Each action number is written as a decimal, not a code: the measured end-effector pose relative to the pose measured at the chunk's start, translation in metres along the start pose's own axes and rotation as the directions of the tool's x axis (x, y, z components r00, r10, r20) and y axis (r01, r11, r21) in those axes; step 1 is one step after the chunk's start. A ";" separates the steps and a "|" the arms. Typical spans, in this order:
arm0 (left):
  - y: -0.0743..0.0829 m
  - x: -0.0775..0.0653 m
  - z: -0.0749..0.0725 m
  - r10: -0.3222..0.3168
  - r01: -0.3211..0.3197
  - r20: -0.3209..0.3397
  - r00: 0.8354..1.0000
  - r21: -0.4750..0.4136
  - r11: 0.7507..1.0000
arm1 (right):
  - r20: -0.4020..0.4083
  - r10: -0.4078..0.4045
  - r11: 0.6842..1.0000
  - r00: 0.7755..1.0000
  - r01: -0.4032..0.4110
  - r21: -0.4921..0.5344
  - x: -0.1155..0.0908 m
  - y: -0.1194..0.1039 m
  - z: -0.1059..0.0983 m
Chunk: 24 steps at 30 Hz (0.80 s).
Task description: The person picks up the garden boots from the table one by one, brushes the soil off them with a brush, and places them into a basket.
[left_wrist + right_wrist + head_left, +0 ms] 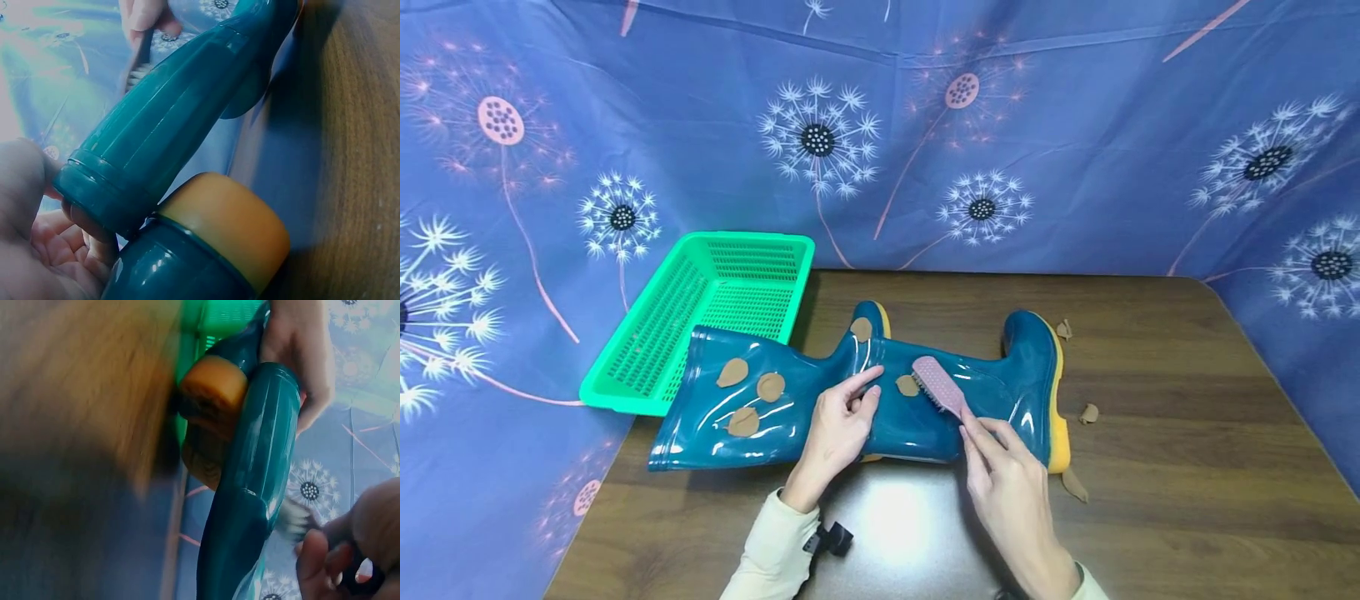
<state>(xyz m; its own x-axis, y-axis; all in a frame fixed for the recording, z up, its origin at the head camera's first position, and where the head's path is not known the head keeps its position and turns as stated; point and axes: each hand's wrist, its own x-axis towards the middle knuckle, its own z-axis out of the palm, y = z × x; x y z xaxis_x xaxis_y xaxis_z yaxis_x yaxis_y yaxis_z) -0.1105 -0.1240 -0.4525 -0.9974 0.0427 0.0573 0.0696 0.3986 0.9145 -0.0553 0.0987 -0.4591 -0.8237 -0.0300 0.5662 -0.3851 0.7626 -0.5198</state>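
left hand (841,423): fingers clamped on right boot (917,429) | right hand (1015,492): fingers clamped on brush (940,385) | brown patch (907,386) left of brush

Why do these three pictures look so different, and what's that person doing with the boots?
There's no machine here, just a person's left hand and right hand. The big picture looks forward and down from the person's head. The other two look out from the left and right wrists, so the wooden table seems turned sideways.

The left hand holds the top end of a blue-green boot. The right hand holds a pink brush, its bristles close to a brown patch on that boot. Another boot is beside it, with more brown patches. A few brown bits lie on the table, and a green basket stands at the back left.
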 end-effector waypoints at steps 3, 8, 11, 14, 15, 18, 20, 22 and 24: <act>0.000 -0.001 -0.001 -0.008 0.008 -0.008 1.000 0.006 1.000 | 0.040 -0.041 0.999 0.998 0.039 0.033 0.000 0.001 0.000; 0.001 -0.001 -0.001 0.003 -0.003 0.001 1.000 0.003 1.000 | -0.007 -0.056 0.998 0.998 0.056 -0.024 0.002 0.002 -0.001; 0.002 -0.002 -0.001 -0.002 0.002 -0.004 1.000 0.002 1.000 | 0.003 -0.050 0.999 0.999 0.050 0.011 0.002 0.002 -0.001; 0.002 -0.002 -0.001 -0.007 0.007 -0.002 1.000 0.008 1.000 | 0.026 -0.060 0.997 0.998 0.059 0.041 0.001 0.001 0.001; 0.002 -0.002 0.000 -0.005 0.005 -0.002 1.000 0.008 1.000 | 0.022 -0.054 0.998 0.998 0.054 0.033 0.000 0.001 0.001; 0.002 -0.002 0.000 0.000 0.000 -0.001 1.000 0.004 1.000 | -0.019 -0.021 1.000 1.000 0.020 -0.016 0.001 -0.001 0.002; 0.002 -0.002 0.000 -0.001 0.001 -0.007 1.000 0.003 1.000 | -0.022 -0.016 1.000 1.000 0.016 -0.004 0.001 -0.001 0.002; 0.002 -0.001 0.001 -0.002 0.002 -0.010 1.000 0.002 1.000 | -0.009 -0.024 1.000 1.000 0.024 0.001 0.000 -0.001 0.002; 0.002 -0.001 0.001 -0.001 0.001 -0.004 1.000 0.001 1.000 | -0.002 -0.021 1.000 1.000 0.021 -0.019 -0.001 -0.001 0.001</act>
<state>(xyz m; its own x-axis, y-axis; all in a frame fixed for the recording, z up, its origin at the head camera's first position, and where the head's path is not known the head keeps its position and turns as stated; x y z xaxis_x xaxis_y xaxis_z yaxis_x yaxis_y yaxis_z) -0.1096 -0.1221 -0.4513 -0.9976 0.0383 0.0583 0.0687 0.3993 0.9143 -0.0546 0.0976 -0.4596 -0.8145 -0.0448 0.5784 -0.3944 0.7739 -0.4955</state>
